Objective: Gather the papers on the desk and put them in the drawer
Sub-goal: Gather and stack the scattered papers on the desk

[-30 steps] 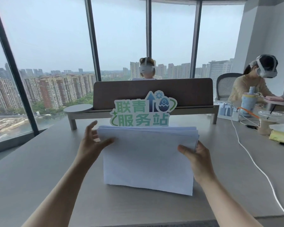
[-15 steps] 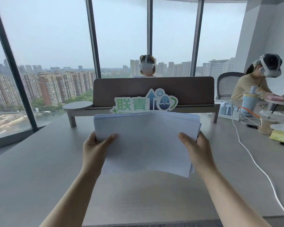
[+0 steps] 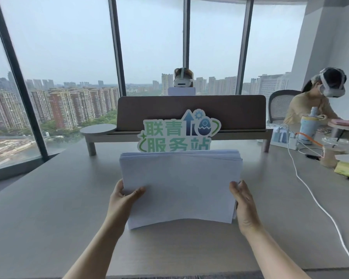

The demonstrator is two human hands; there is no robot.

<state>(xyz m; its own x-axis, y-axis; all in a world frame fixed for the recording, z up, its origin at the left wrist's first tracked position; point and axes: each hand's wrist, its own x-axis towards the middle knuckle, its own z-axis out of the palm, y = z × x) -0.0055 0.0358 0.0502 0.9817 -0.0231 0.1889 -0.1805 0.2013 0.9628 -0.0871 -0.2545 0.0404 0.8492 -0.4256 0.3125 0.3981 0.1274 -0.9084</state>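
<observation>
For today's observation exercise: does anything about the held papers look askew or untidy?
Slightly. The paper stack, upright on the desk between the left hand and right hand, has fanned, uneven top edges and a bowed bottom edge.

desk sign (image 3: 178, 133), 联青服务站 (green lettering)

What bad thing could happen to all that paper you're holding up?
The paper stack stands on its bottom edge on the desk, with the left hand and right hand holding only its sides, so loose sheets might slip out and fan across the desk. Tipping forward, it could knock the green sign behind it.
</observation>
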